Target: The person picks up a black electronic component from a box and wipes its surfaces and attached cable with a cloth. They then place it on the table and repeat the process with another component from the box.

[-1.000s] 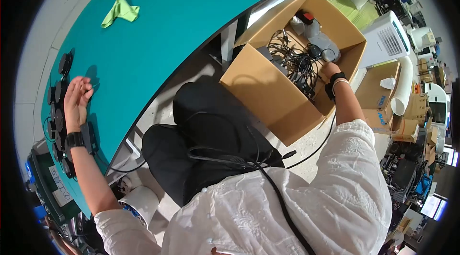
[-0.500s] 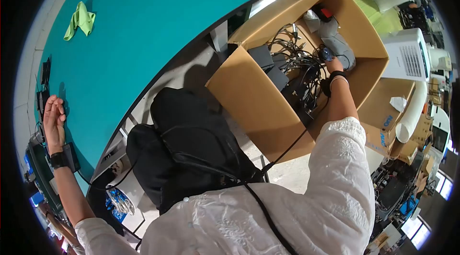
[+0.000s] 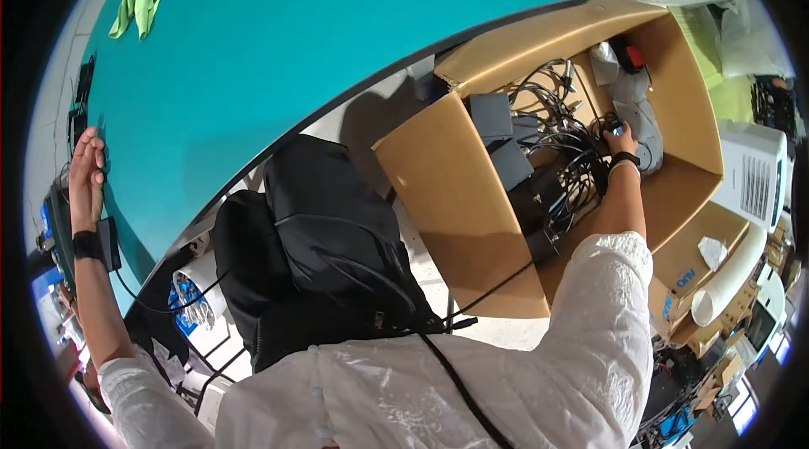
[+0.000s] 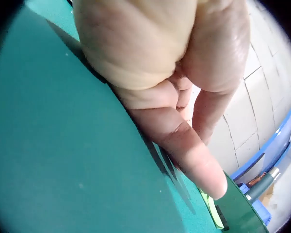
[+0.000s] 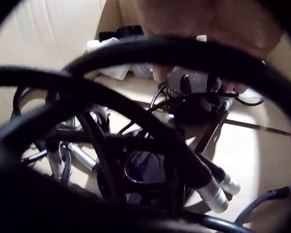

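Device (image 5: 194,94), small, black, lies among cables (image 3: 565,112) in the cardboard box (image 3: 455,196), upper right of frame, gripped by my right hand (image 3: 622,141); left hand (image 3: 87,179) rests flat, released, on the table (image 3: 295,27) far left.

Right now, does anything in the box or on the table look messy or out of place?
The cables in the cardboard box lie in one tangled heap, looped over each other; the right hand grips a small black device among them. On the table a green cloth lies crumpled. Nothing looks spilled or broken.
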Action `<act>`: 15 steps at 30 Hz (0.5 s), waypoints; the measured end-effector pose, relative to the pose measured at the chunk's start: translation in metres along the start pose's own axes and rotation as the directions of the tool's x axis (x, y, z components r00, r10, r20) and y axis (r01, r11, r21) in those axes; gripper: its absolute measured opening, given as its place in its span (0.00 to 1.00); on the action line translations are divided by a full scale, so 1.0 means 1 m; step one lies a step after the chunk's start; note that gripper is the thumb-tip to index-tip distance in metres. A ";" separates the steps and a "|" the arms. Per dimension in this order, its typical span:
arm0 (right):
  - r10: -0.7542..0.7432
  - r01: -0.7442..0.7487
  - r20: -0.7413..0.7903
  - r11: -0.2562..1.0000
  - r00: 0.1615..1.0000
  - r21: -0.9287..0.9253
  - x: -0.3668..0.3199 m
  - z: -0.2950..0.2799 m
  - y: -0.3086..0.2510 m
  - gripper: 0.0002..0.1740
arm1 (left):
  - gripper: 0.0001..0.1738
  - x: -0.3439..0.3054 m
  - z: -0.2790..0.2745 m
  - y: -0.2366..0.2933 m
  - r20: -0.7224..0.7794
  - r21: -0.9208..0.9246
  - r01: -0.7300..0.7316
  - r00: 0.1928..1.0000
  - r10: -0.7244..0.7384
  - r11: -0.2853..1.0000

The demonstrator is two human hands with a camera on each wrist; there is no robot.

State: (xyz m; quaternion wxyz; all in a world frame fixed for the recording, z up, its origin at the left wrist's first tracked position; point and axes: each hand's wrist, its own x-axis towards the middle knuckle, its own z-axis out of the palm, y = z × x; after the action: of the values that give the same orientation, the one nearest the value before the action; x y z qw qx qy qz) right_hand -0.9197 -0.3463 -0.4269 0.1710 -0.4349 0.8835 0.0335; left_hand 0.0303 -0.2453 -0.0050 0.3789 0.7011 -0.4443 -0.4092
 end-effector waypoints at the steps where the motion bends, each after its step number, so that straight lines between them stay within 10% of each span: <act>1: 0.016 -0.017 -0.003 0.999 1.000 -0.044 0.006 0.005 0.005 0.53 | 0.23 -0.002 0.005 0.002 -0.024 -0.004 0.005 1.000 -0.005 1.000; 5: 0.063 -0.061 0.098 0.998 0.993 -0.027 0.004 0.000 0.001 0.61 | 0.24 -0.005 0.009 0.005 -0.036 0.054 -0.008 0.999 0.010 0.999; 10: -0.250 0.251 -0.062 0.968 0.966 0.012 -0.011 0.005 -0.010 0.36 | 0.25 -0.003 0.012 0.007 -0.040 0.027 0.043 0.998 -0.042 0.999; 15: -0.160 0.163 -0.144 0.987 0.977 0.010 -0.015 -0.002 -0.014 0.22 | 0.23 -0.009 0.024 0.011 -0.024 0.045 0.000 1.000 0.001 0.999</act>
State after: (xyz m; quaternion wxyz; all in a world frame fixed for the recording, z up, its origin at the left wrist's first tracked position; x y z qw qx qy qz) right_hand -0.9009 -0.3439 -0.4185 0.1143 -0.5046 0.8555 -0.0214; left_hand 0.0023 -0.2448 -0.0019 0.3684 0.7142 -0.4488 -0.3909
